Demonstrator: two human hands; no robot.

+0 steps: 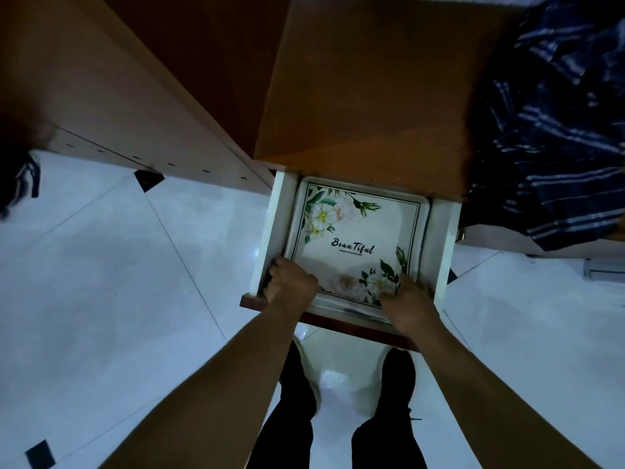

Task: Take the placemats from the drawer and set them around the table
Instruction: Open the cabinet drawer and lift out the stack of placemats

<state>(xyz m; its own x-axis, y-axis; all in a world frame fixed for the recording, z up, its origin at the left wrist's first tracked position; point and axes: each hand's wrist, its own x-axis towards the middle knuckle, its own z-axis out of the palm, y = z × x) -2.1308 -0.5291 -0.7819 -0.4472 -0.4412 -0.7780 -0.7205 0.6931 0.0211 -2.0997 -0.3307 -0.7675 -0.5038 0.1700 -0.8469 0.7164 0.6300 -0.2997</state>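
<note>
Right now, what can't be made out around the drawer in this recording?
Head view only:
Placemats: count unknown; the top one covers any beneath.
Drawer rear: hidden under the wooden top.
Left hand, right hand: fingertips hidden at the mat's near corners, grip unclear.
Small print under "Beautiful": too small.

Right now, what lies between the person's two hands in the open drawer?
In the head view, the near edge of the floral placemat, with its printed flowers, spans the gap between the left hand and the right hand, inside the drawer.

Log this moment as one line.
drawer: open | placemats: in drawer | left hand: grips near-left corner | right hand: on near-right corner, grip unclear
</note>
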